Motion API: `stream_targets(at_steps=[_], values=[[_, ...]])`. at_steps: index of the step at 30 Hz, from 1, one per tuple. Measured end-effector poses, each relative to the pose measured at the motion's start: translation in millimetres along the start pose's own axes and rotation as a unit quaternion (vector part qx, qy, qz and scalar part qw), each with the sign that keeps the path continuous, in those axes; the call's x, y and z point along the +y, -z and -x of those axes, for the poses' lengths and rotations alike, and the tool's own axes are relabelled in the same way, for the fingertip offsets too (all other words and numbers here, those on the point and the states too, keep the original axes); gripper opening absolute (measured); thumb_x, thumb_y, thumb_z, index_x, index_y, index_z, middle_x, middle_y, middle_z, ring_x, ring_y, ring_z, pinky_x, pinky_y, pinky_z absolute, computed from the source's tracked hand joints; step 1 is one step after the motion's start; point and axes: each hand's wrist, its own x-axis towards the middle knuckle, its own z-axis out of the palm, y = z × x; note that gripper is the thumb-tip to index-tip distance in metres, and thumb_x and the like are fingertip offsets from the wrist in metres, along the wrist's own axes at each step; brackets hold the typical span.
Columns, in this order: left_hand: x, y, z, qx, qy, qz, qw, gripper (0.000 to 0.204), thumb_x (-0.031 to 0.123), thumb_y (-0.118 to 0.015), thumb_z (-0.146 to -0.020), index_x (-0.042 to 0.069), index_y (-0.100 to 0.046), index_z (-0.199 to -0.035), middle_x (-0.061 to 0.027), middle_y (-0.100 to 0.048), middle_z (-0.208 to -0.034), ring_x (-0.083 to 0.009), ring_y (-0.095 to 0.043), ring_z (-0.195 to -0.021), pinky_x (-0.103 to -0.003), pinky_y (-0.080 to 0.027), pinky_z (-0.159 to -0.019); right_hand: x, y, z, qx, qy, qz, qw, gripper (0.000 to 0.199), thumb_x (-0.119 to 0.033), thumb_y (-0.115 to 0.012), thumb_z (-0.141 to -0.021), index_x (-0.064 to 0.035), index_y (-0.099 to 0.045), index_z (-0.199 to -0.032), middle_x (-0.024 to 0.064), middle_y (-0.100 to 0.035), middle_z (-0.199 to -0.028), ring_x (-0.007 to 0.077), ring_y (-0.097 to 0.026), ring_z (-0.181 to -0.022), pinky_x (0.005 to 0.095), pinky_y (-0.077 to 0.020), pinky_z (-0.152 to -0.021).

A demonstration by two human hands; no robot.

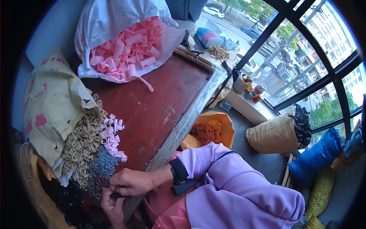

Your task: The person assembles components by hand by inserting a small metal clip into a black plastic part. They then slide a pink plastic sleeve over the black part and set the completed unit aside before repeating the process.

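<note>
At the near edge of the red table [152,110], my two hands meet over a small black piece [116,195] whose kind I cannot make out. My left hand [111,206] pinches it from below. My right hand [131,182] is closed at its upper side, fingers bent and partly hiding it. Right beside the fingers lies a heap of small grey screws [103,165]. Behind the screws are pale pink plastic pieces [112,139], and to their left a pile of beige plastic buckle-like pieces [81,147]. Black pieces [63,196] lie left of my hands.
A white sack [110,15] of pink plastic parts [131,45] stands at the table's far end. A beige sack [53,95] leans at the left. An orange bag [225,128] of brownish pieces sits right of the table, with more sacks [272,135] by the window.
</note>
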Motion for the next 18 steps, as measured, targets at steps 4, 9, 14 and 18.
stream_targets(at_steps=[4,9,14,18], values=[[14,-28,-11,0.088,0.087,0.322,0.939,0.035,0.001,-0.056,-0.071,0.000,-0.046,-0.105,-0.0074,-0.052,-0.097,-0.0147,-0.054,-0.082,-0.026,-0.046,-0.065,2,3,4,0.096,-0.041,-0.076,0.992,0.013,-0.006,-0.051,-0.066,0.0008,-0.044,-0.074,0.0157,-0.050,-0.071,0.0330,-0.051,-0.069,0.0373,-0.0409,-0.058],[18,-30,-23,0.086,0.237,0.491,0.834,0.030,0.003,-0.053,-0.075,0.001,-0.045,-0.104,-0.0075,-0.052,-0.094,-0.0148,-0.053,-0.082,-0.025,-0.045,-0.068,8,11,9,0.111,0.010,0.044,0.993,0.015,-0.006,-0.050,-0.067,0.0014,-0.043,-0.079,0.0153,-0.047,-0.071,0.0323,-0.050,-0.070,0.0374,-0.0414,-0.060],[3,-11,-16,-0.036,0.231,0.506,0.831,0.037,0.009,-0.043,-0.083,0.001,-0.035,-0.119,-0.0080,-0.050,-0.106,-0.0168,-0.053,-0.088,-0.027,-0.050,-0.070,14,12,6,0.063,0.017,0.075,0.995,0.016,-0.005,-0.050,-0.068,0.0002,-0.043,-0.082,0.0140,-0.048,-0.069,0.0305,-0.051,-0.069,0.0359,-0.0424,-0.059],[4,-18,-12,0.060,0.197,0.381,0.901,0.034,0.005,-0.048,-0.080,0.003,-0.040,-0.114,-0.0060,-0.051,-0.101,-0.0152,-0.054,-0.086,-0.024,-0.050,-0.069,13,12,5,0.062,-0.021,-0.027,0.998,0.016,-0.005,-0.048,-0.072,-0.0008,-0.042,-0.086,0.0117,-0.049,-0.067,0.0269,-0.053,-0.066,0.0335,-0.0428,-0.058]])
